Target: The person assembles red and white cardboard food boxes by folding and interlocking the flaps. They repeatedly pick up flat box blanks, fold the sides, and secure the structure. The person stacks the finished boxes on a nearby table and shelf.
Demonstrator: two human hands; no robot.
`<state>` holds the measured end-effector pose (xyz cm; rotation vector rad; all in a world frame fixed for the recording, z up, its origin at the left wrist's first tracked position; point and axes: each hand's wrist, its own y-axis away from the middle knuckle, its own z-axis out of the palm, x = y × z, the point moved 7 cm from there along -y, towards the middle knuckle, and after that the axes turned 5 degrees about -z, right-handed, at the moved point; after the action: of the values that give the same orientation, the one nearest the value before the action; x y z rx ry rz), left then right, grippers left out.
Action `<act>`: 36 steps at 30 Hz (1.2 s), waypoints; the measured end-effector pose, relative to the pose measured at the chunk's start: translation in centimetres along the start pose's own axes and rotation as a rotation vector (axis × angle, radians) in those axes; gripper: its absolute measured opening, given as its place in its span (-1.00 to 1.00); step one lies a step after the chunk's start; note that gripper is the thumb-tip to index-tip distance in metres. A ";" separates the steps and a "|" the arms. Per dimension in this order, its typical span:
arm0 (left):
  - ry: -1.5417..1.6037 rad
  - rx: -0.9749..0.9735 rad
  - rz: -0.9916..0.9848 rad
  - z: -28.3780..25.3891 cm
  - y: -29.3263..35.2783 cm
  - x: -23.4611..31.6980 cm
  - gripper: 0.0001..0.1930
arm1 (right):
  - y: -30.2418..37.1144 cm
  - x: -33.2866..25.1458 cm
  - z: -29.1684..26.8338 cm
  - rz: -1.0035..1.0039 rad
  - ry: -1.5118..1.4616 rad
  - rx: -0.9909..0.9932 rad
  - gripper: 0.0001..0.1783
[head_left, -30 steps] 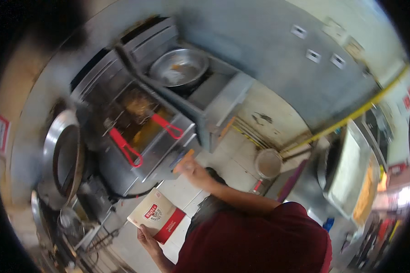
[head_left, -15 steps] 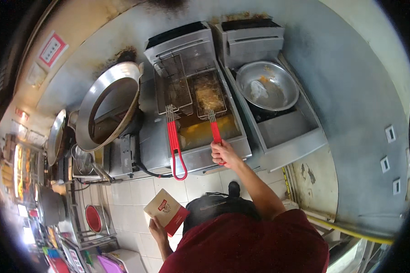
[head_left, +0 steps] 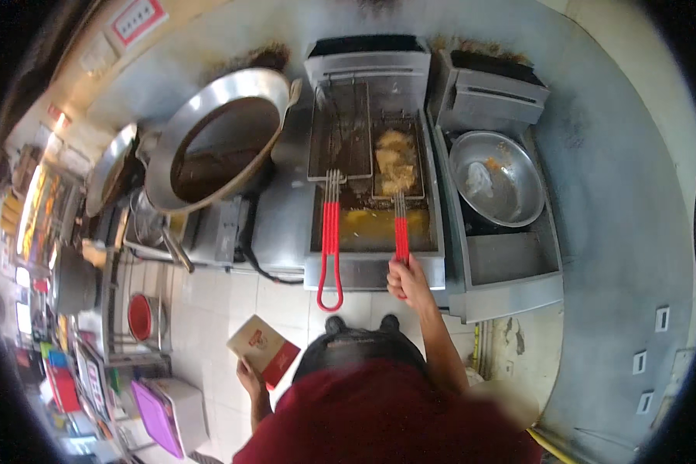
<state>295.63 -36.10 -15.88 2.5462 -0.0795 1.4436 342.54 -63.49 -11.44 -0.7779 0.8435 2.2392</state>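
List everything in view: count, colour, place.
Fryer: 1, steel, centre
Right basket: 1, red-handled, at fryer
Fried food: several pieces, golden, in right basket
Left basket: 1, red-handled, beside right basket
Bowl: 1, silver, right of fryer
Pans: 2, silver, left of fryer
Bucket: 1, red inside, lower left
Bin: 1, white, purple lid, lower left
Wall sign: 1, red-white, upper left
Carton: 1, tan-red, lower centre-left
Far-left clutter: too small to count
Left hand: 1, bare, holding carton
Right hand: 1, bare, gripping right basket

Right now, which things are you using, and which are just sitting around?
In use: red-handled basket of golden food, in the right hand; tan-and-red package, in the left hand; fryer.
Just around: untouched second basket; steel bowl; big wok; purple lid.
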 end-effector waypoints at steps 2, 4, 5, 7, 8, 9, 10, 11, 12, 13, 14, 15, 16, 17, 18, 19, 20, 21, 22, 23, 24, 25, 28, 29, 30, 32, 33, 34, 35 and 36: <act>-0.004 0.003 -0.024 0.1 0.2 -0.7 -0.50 | -0.4 0.3 -0.1 0.008 -0.027 -0.013 -0.88; -0.013 0.106 -0.055 -1.7 0.5 -1.7 -0.52 | 0.3 1.0 -0.5 0.080 -0.034 0.027 -0.88; 0.034 0.145 -0.050 -1.5 0.9 0.1 -0.52 | -0.1 1.2 -1.0 0.035 0.001 0.010 -0.89; -0.031 0.221 -0.066 -2.8 1.6 0.7 -0.53 | -1.2 2.8 -4.1 0.086 0.042 0.108 -0.90; -0.127 0.247 -0.076 -3.6 0.9 -0.4 -0.53 | -0.6 1.5 -2.8 0.047 0.048 0.100 -0.90; -0.214 0.301 -0.122 -4.5 0.7 -0.6 -0.53 | -0.5 1.2 -2.5 0.035 0.043 0.107 -0.91; -0.293 0.346 -0.172 -5.1 0.6 -1.2 -0.53 | -0.3 1.1 -2.2 0.036 0.025 0.121 -0.91; -0.229 0.376 -0.172 -5.9 0.2 -4.3 -0.52 | -0.7 1.8 -4.0 0.067 0.091 0.153 -0.89; -0.185 0.438 -0.205 -6.2 -0.1 -5.8 -0.52 | -1.0 1.3 -3.7 -0.037 0.198 0.216 -0.87; -0.142 0.487 -0.229 -6.3 -0.8 -6.8 -0.52 | 0.3 -0.7 -2.0 -0.082 0.467 0.374 -0.83; -0.101 0.532 -0.257 -6.7 -1.4 -8.1 -0.52 | 0.7 -2.4 -2.1 -0.502 0.967 0.404 -0.82; -0.092 0.581 -0.290 -9.0 -1.5 -10.5 -0.52 | 3.2 -1.6 -0.9 -0.943 1.441 0.398 -0.80; -0.073 0.640 -0.339 -9.7 -1.8 -13.0 -0.52 | 4.2 -0.7 0.1 -0.955 1.471 0.431 -0.80; -0.056 0.700 -0.388 -10.2 -2.0 -15.6 -0.52 | 5.7 0.5 2.1 -0.965 1.498 0.463 -0.79; -0.041 0.748 -0.428 -11.4 -3.0 -17.2 -0.52 | 7.0 2.1 5.2 -0.974 1.524 0.514 -0.79; -0.043 0.763 -0.461 -12.1 -3.9 -18.0 -0.53 | 5.7 6.1 7.3 -0.889 1.354 0.330 -0.81; -0.068 0.771 -0.449 -13.5 -4.2 -19.5 -0.54 | 4.8 10.4 9.9 -0.790 1.179 0.151 -0.82; -0.092 0.777 -0.430 -15.1 -4.4 -22.4 -0.55 | 3.8 13.8 16.5 -0.574 1.239 0.039 -0.85; -0.104 0.777 -0.418 -16.3 -5.5 -23.6 -0.55 | 2.5 16.3 23.6 -0.533 1.196 -0.248 -0.87; -0.120 0.779 -0.464 -17.8 -6.0 -25.1 -0.56 | 0.8 19.4 30.1 -0.480 1.174 -0.449 -0.84; -0.135 0.780 -0.518 -19.1 -5.9 -26.1 -0.57 | -0.3 21.6 37.1 -0.632 1.175 -0.658 -0.76; -0.135 0.791 -0.519 -21.0 -6.4 -27.4 -0.58 | -1.7 24.1 42.5 -0.654 1.155 -0.772 -0.70; -0.074 0.918 -0.521 -25.5 -5.9 -28.9 -0.53 | -9.6 35.7 50.1 -0.164 0.829 -0.538 -0.45; 0.028 0.958 -0.537 -26.5 -5.2 -30.3 -0.51 | -11.6 40.2 51.2 0.223 0.556 -0.330 -0.40; 0.123 1.002 -0.553 -27.6 -3.5 -32.1 -0.49 | -14.0 42.8 52.6 0.326 0.469 -0.171 -0.38; 0.058 1.051 -0.608 -28.7 -0.1 -34.9 -0.48 | -17.7 47.7 53.7 0.522 0.288 0.160 -0.34; 0.001 1.062 -0.664 -28.9 2.0 -36.8 -0.48 | -19.9 49.0 53.8 0.447 0.240 0.130 -0.25; -0.054 1.070 -0.719 -29.0 3.2 -38.2 -0.47 | -22.2 49.9 53.1 0.368 0.192 0.101 -0.17; -0.056 1.107 -0.722 -28.3 4.1 -37.9 -0.47 | -24.4 50.5 52.3 0.283 0.148 0.069 -0.09; -0.063 1.150 -0.730 -27.1 5.8 -37.4 -0.46 | -25.5 51.2 51.6 0.280 0.113 0.082 -0.14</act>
<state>252.61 -38.18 -33.39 2.7443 1.9290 1.2191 312.38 6.28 -23.94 -0.7948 1.1530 2.4018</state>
